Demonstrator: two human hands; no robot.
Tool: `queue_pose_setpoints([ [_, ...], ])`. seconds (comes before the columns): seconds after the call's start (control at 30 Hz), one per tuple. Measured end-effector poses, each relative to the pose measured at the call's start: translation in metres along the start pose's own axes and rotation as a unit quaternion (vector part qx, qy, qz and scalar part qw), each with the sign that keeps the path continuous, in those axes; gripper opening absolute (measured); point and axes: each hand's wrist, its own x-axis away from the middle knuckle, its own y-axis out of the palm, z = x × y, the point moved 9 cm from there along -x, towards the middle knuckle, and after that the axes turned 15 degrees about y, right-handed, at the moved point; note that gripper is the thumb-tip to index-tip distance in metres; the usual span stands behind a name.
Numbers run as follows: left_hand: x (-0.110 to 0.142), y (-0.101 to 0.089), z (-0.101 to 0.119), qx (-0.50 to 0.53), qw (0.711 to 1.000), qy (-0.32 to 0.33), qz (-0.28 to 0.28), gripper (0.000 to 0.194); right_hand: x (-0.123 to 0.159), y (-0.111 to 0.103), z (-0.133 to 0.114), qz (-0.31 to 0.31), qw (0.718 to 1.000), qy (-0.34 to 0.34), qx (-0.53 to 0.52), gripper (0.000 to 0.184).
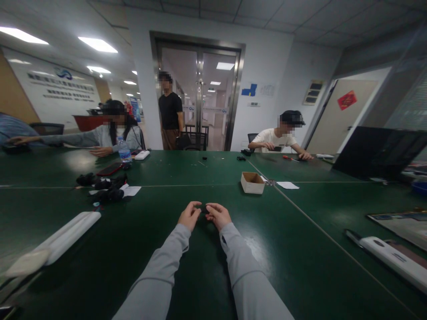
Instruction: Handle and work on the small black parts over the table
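My left hand (190, 215) and my right hand (217, 214) meet above the green table (200, 266), in the middle of the view. Between their fingertips is a small dark object (204, 209), pinched from both sides. It is too small and too covered by fingers for me to tell its kind. Both hands are closed on it, thumbs and forefingers towards each other. Beyond my right hand, ahead and to the right, stands a small open cardboard box (252, 183) with pale walls.
Black cameras or similar gear (111, 189) lie at left on white paper. Nearer is a long white device (66, 238); another white device (393, 255) lies at right. A water bottle (124, 151) stands far left. Two people sit across the table; another stands by the glass door.
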Motion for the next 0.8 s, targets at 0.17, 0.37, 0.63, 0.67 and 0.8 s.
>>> queue_pose_setpoints([
  [0.17,0.0012,0.0002,0.0028,0.005,1.000,-0.008,0.007,0.034,0.0008,0.0005,-0.0005,-0.001,1.000,-0.002,0.004,0.042],
  [0.37,0.0006,0.0019,0.0018,0.017,1.000,-0.008,-0.011,0.030,-0.0004,0.0001,0.0005,-0.003,1.000,-0.004,0.004,0.041],
  [0.63,-0.0009,0.0001,-0.0012,-0.015,1.000,0.003,-0.002,0.031,-0.0001,0.0010,0.0005,-0.005,1.000,0.005,0.006,0.040],
  [0.67,-0.0011,-0.0005,-0.0013,-0.015,1.000,0.007,0.001,0.030,-0.0003,0.0012,0.0008,-0.007,1.000,0.007,0.006,0.040],
  [0.8,-0.0016,-0.0015,-0.0028,0.003,1.000,0.006,0.011,0.028,-0.0010,0.0013,0.0013,-0.009,1.000,0.008,0.007,0.039],
])
